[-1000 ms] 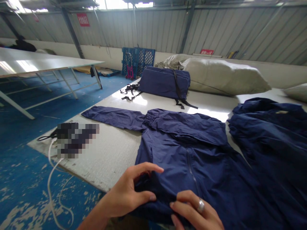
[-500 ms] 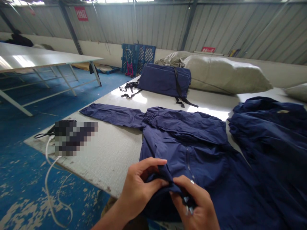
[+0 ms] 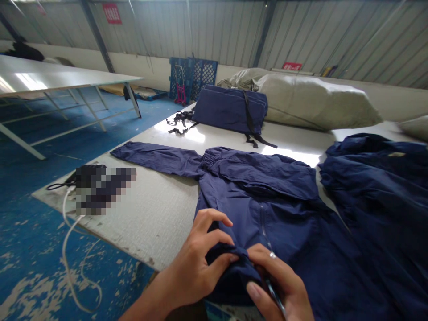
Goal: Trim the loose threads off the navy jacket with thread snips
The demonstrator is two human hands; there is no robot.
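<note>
A navy blue jacket (image 3: 267, 196) lies spread on the white table (image 3: 160, 209), one sleeve stretched out to the left. Both hands are at its near hem beside the zipper. My left hand (image 3: 197, 263) pinches a fold of the hem between thumb and fingers. My right hand (image 3: 277, 285), with a ring on one finger, grips the same hem edge from the right, and a thin dark strip shows under its fingers.
A pile of navy garments (image 3: 377, 187) lies at the right. A strapped bundle of folded navy cloth (image 3: 230, 109) and grey sacks (image 3: 310, 100) sit at the far end. A blurred dark object (image 3: 100, 185) with a white cable lies at the left edge. Blue floor and another table lie left.
Both hands have lifted and gathered the jacket's near hem, going from resting flat on it to pinching a raised fold. The view shifted slightly.
</note>
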